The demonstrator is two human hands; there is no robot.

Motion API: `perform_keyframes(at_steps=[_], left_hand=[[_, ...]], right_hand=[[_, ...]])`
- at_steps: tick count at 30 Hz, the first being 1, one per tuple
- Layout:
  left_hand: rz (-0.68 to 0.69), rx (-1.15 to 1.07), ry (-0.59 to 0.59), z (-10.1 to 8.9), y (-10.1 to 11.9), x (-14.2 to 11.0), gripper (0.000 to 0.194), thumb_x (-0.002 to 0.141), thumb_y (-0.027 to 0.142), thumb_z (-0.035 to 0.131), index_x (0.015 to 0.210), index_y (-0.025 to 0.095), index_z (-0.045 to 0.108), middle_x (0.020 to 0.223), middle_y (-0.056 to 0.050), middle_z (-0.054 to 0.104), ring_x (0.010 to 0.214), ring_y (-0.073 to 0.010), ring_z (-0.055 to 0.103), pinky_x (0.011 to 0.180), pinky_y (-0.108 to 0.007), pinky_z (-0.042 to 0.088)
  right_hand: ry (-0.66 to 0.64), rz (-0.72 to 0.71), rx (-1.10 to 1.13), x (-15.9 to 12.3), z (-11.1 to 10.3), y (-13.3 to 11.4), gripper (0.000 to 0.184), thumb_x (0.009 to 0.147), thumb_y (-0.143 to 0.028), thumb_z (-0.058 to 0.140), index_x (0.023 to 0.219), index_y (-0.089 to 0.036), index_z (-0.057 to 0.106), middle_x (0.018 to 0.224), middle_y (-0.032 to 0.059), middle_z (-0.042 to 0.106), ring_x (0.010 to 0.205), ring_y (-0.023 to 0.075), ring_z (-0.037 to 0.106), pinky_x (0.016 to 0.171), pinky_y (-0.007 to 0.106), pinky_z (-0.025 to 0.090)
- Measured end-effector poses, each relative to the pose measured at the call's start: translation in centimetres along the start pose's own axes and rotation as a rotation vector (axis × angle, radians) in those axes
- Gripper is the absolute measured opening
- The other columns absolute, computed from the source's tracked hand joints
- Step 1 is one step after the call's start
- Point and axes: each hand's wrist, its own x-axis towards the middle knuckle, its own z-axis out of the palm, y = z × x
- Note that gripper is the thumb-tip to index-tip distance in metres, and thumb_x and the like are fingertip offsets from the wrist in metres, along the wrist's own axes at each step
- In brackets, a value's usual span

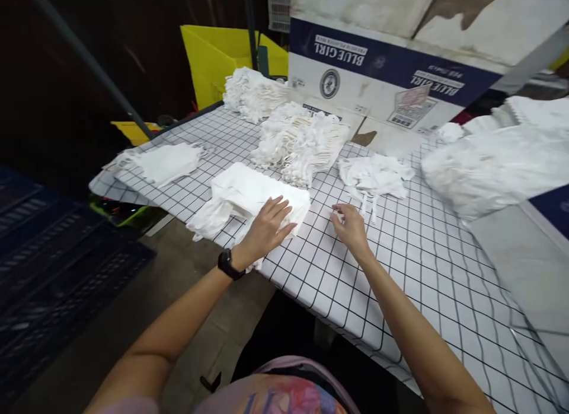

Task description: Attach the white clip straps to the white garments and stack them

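Observation:
My left hand (pixel 268 227), with a black band on the wrist, lies with fingers stretched over a white folded cloth piece (pixel 249 185) near the table's front edge. Soft white ends of that cloth spread out to the left and beneath my wrist. To the right, my right hand (pixel 350 225) hovers low over the checked tablecloth (pixel 329 271), its fingers bent and thumb apart, with nothing visible in it. Just beyond it sits a loose pile of white cloth pieces (pixel 376 175) with narrow strips hanging toward me.
Behind the folded cloth stand thick white bundles (pixel 302 138), and another stack (pixel 253 92) lies farther back. A flat white pile (pixel 166 162) is at left. A large printed carton (pixel 391 64) borders the back; a filled plastic bag (pixel 498 159) bulges at right. Dark crates (pixel 57 271) stand lower left.

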Motion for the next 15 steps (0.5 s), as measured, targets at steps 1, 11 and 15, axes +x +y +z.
perform_keyframes(at_steps=[1,11,15], left_hand=[[0.011,-0.028,0.055,-0.1,0.6,0.1,0.035,0.104,0.034,0.057,0.132,0.014,0.063,0.138,-0.014,0.068,0.144,-0.0309,0.052,0.122,-0.058,0.042],[0.127,-0.328,-0.098,6.8,7.1,7.2,0.019,0.099,0.025,0.061,0.112,0.017,0.071,0.115,-0.009,0.075,0.120,-0.0278,0.063,0.105,-0.048,0.056],[-0.069,-0.281,-0.241,11.3,7.0,13.7,0.025,0.095,0.024,0.062,0.117,0.018,0.069,0.121,-0.009,0.073,0.119,-0.0269,0.063,0.108,-0.044,0.052]], right_hand=[[0.033,0.039,-0.020,0.4,-1.0,0.9,0.034,0.092,-0.037,0.055,0.114,-0.018,0.072,0.121,0.0145,0.069,0.103,0.0271,0.068,0.088,0.046,0.059],[0.280,0.233,-0.184,7.5,-6.8,8.7,0.035,0.088,-0.025,0.053,0.117,-0.012,0.067,0.122,0.0199,0.059,0.092,0.0261,0.064,0.091,0.047,0.054],[0.254,0.181,-0.184,9.9,-6.0,8.7,0.035,0.093,-0.023,0.048,0.121,-0.011,0.065,0.126,0.0209,0.057,0.107,0.0296,0.061,0.095,0.046,0.052]])
